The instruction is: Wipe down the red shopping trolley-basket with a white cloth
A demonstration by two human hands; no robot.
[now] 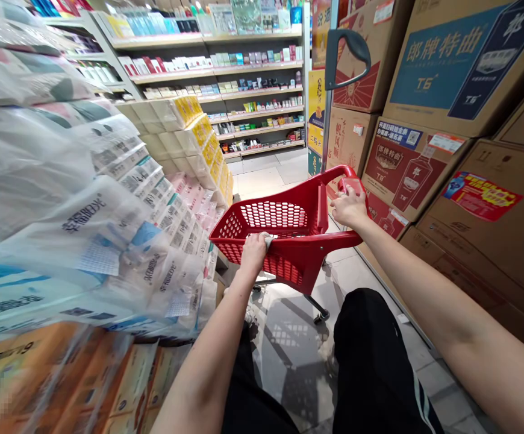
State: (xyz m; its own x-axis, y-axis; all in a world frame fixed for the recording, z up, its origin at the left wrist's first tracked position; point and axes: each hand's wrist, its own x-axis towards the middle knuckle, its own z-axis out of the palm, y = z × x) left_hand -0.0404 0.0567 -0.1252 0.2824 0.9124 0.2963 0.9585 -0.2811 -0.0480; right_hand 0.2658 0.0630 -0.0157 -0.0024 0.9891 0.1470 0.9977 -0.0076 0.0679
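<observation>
A red plastic shopping cart (307,253) stands in the aisle, turned sideways, its perforated basket holding nothing that I can see. My left hand (253,252) is closed over the basket's near rim. A small pale piece of something (268,240) shows beside its fingers, too little of it to name. At the cart's handle end, my right hand (350,208) has its fingers closed on a red block-like part (353,185) by the handle. The underside of that grip is hidden.
Plastic-wrapped tissue packs (108,223) are piled close on the left, with orange packs (63,374) below. Stacked cartons (438,72) line the right, beside a pole with a dark grey handle (350,57). Product shelves (217,66) stand at the back; pale floor tiles (271,172) lie between.
</observation>
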